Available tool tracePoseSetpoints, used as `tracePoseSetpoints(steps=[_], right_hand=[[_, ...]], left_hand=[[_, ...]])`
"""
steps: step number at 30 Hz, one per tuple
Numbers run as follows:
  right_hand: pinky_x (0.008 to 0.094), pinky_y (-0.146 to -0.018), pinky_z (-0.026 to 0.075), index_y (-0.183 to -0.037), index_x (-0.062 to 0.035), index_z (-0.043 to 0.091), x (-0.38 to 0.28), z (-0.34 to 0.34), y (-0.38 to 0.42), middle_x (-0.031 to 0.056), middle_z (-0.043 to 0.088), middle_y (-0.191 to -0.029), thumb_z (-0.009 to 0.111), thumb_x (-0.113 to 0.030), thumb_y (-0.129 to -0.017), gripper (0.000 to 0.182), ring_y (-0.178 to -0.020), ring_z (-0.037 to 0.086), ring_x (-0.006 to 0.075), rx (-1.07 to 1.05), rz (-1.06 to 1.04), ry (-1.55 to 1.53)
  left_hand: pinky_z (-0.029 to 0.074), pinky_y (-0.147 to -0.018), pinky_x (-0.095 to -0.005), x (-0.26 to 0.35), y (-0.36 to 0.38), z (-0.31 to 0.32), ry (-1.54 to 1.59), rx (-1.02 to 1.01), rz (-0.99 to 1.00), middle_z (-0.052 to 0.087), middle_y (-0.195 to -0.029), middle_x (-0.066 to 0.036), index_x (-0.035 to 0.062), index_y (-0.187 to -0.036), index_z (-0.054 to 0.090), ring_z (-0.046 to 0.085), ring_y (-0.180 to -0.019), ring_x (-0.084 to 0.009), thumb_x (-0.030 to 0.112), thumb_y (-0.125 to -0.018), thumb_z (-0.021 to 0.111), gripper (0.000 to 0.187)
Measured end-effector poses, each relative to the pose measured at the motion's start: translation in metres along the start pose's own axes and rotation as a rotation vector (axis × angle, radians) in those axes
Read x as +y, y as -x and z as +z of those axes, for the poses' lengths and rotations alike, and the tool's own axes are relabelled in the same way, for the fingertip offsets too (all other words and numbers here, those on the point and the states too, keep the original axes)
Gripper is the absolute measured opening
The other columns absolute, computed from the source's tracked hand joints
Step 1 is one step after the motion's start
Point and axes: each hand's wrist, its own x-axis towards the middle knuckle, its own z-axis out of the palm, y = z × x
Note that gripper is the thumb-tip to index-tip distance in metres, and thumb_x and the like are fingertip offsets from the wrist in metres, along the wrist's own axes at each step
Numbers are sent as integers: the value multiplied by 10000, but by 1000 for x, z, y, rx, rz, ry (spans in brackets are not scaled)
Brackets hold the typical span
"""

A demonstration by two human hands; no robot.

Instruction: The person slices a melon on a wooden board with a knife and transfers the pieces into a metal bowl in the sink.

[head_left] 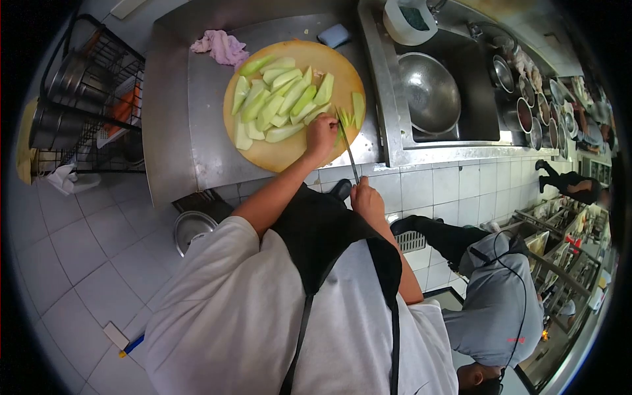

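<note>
My right hand (367, 203) is wrapped around the handle of a knife (350, 157), whose blade points away from me over the right part of a round cutting board (266, 157). My left hand (321, 137) is closed, its fingers curled against a pale green vegetable piece beside the blade; most of that piece is hidden. Thin green slices (347, 118) lie along the far end of the blade. One larger cut piece (358, 107) rests right of them. Several long peeled wedges (283, 99) are heaped on the board left of my hand.
A pink cloth (220, 47) and a blue sponge (334, 35) lie behind the board. To the right, a metal bowl (428, 92) sits in a sink (484, 112). A wire rack (118, 85) with pots stands left. A co-worker in a grey shirt (494, 309) is close on my right.
</note>
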Motion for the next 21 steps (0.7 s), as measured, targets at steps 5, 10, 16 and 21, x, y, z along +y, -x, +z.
tracePoseSetpoints(steps=[5, 10, 16, 21], right_hand=[[582, -667, 544, -1003, 42, 518, 7, 19, -33, 299, 679, -761, 521, -235, -1000, 278, -726, 683, 487, -17, 27, -55], [597, -686, 535, -990, 34, 523, 21, 16, -37, 303, 680, -776, 532, -258, -995, 292, -750, 680, 499, -38, 20, -137], [599, -676, 533, -990, 14, 521, 15, 18, -48, 277, 687, -774, 559, -251, -985, 268, -725, 677, 493, 42, -6, -120], [588, -646, 538, -983, 6, 521, 1, 18, -50, 282, 677, -744, 583, -242, -978, 256, -706, 677, 488, 88, 12, -132]], left_hand=[[549, -768, -404, -12, 3, 6, 42, 6, -4, 705, -962, -146, -20, -902, 747, 702, -850, -332, 19, -811, 721, 103], [560, -781, -374, -7, 15, 3, -47, -58, 17, 680, -1090, -114, 11, -1066, 743, 712, -840, -270, 35, -827, 745, 240], [560, -799, -388, 4, 22, -3, -159, -107, -19, 639, -1145, -96, 43, -1176, 704, 700, -842, -256, 61, -766, 789, 419], [557, -821, -412, 13, 36, -7, -188, -102, 62, 634, -1142, -119, 28, -1122, 692, 688, -903, -299, 50, -720, 810, 419]])
